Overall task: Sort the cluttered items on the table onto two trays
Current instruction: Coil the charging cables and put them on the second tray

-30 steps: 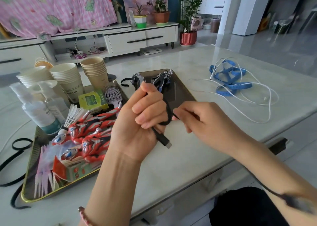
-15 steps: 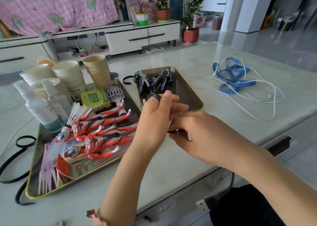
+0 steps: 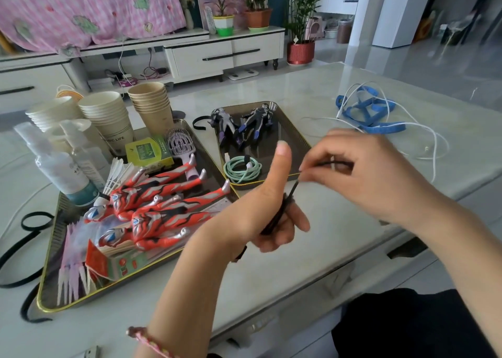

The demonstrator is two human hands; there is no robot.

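Fig.: L hand (image 3: 266, 211), thumb now raised, grips black cable (image 3: 292, 192) just before R tray (image 3: 289, 136). R hand (image 3: 366, 178) pinches its top, further apart than 0.5 s ago. Cable's rest hidden in palm.

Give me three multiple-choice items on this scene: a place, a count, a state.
1. Where does the mint-green coiled cable lie? A) on the floor B) in the right tray C) on a chair
2. How many dark figures lie in that tray? A) four B) one C) two
3. What is the right hand doing? A) pinching the black cable B) lying flat, empty C) making an empty fist
1 B: it rests at the tray's near end. 2 C: a pair lies at its far end. 3 A: its fingers nip the cable held in the left hand.
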